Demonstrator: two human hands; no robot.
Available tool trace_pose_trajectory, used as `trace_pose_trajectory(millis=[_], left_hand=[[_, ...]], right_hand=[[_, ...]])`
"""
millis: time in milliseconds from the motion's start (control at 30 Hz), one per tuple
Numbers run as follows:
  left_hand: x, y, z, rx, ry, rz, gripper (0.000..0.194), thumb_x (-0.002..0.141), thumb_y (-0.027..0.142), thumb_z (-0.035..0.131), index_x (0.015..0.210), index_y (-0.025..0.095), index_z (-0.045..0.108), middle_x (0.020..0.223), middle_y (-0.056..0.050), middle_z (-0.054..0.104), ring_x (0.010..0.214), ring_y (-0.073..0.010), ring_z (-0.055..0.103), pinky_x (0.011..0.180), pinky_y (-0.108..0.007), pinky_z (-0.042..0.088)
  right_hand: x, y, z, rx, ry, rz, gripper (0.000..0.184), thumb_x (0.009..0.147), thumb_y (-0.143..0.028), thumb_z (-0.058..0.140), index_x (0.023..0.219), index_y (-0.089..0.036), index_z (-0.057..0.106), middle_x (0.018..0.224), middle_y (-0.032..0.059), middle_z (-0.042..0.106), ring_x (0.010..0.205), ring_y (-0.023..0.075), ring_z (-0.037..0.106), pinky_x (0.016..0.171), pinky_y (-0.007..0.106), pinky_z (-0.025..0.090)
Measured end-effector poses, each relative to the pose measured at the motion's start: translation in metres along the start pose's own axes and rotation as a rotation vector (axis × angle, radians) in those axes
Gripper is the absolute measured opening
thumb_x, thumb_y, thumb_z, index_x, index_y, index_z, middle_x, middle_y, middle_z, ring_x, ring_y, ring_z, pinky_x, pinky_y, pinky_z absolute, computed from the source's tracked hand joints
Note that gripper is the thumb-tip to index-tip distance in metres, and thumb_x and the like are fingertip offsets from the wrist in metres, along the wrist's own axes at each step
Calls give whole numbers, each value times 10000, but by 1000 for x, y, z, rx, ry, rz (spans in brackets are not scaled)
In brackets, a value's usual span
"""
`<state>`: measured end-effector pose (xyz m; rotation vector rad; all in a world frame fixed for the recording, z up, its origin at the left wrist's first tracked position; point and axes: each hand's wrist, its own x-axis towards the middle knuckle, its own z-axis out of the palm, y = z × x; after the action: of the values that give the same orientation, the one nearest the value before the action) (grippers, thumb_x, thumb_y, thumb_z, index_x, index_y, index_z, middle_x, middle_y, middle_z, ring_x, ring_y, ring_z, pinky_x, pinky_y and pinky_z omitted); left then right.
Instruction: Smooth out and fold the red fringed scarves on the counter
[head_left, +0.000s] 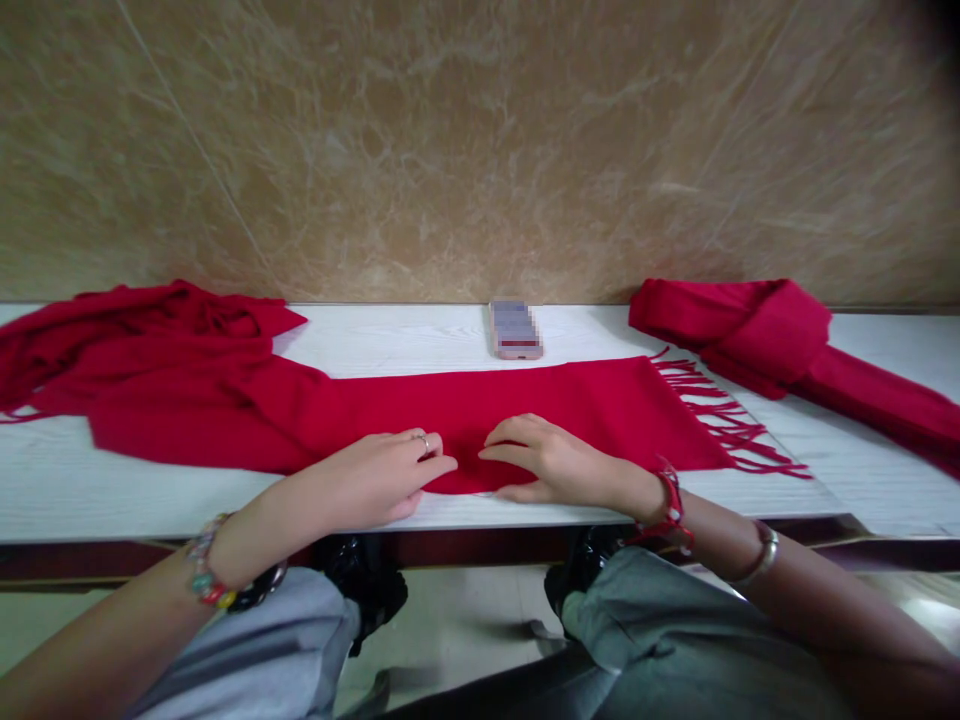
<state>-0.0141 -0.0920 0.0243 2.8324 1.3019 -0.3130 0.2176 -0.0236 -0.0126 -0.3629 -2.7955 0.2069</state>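
Observation:
A red scarf (585, 410) lies along the white table in front of me, flat in its middle and right part, with a fringe (712, 410) at its right end. Its left part runs into a crumpled heap of red cloth (180, 370). My left hand (390, 475), wearing a ring, rests on the scarf by its near edge, index finger stretched out and the others bent. Facing it, a short gap away, my right hand (547, 460) touches the scarf with thumb and fingers apart. Both hands are open; the undersides of the fingers are hidden.
A phone (515, 330) lies behind the scarf. On the right is another folded red scarf (750, 330), its tail reaching the right edge of view. A brown marble-patterned wall (465, 150) rises behind the white table (360, 340). My legs are below the table's near edge.

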Motion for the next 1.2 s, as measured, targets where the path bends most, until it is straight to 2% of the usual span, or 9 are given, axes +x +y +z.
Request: trace_pose_trajectory(millis=[100,200,300,367,467,733,833,1000,1200], left_hand=[[0,0,4,93,40,87,417,790,62,433,1177,212,475,1073,-62,562,968,-186,531,747,-262,428],[4,0,10,151,99,64,349,804,54,420,1112,193,510,992,-63,590,899,-178,556,682,-252,435],[8,0,14,149,154,15,224,820,85,447,983,186,563,898,-43,606,814,-165,572,632,-240,436],[9,0,14,125,181,-8,175,821,95,464,918,184,579,857,-29,607,775,-155,573,619,-234,435],[8,-1,14,74,214,-8,186,819,85,463,915,189,583,865,-19,605,774,-142,569,631,-226,432],[13,3,15,85,267,30,228,819,43,404,818,177,588,752,-9,545,702,-130,512,609,-224,392],[13,4,14,129,228,91,235,831,54,404,902,188,584,790,-20,549,746,-141,512,617,-230,391],[9,7,8,79,114,133,267,848,111,412,1030,236,562,862,-29,554,772,-148,530,636,-237,401],[7,14,3,-45,91,132,213,845,233,464,1019,187,578,1007,-58,565,916,-175,536,793,-262,416]], right_hand=[[1,-3,1,-71,86,-110,297,865,-276,458,1059,-89,584,948,122,633,900,198,566,808,357,457],[0,-4,1,-116,120,-173,283,880,-255,428,1048,-81,575,879,109,638,827,184,569,750,341,463],[-2,-5,3,-141,157,-175,317,865,-330,460,1016,-80,582,841,103,634,794,185,562,710,329,455],[-2,-6,5,-184,198,-165,283,862,-317,467,968,-88,597,804,94,629,761,180,553,686,319,439],[-1,-7,8,-258,219,-161,200,874,-199,435,862,-113,616,731,67,613,697,157,529,650,293,401],[0,-8,5,-306,211,-204,296,895,-115,361,710,-130,592,650,41,547,624,140,443,604,274,326],[-1,-8,4,-287,175,-221,298,897,-112,348,728,-127,593,681,50,548,639,142,440,604,275,330],[-3,-5,2,-162,10,-233,300,911,-157,324,852,-130,617,764,69,571,702,146,476,643,272,380],[-1,1,-13,67,-104,-177,285,896,-266,390,975,-132,629,884,86,605,820,158,530,749,299,434]])
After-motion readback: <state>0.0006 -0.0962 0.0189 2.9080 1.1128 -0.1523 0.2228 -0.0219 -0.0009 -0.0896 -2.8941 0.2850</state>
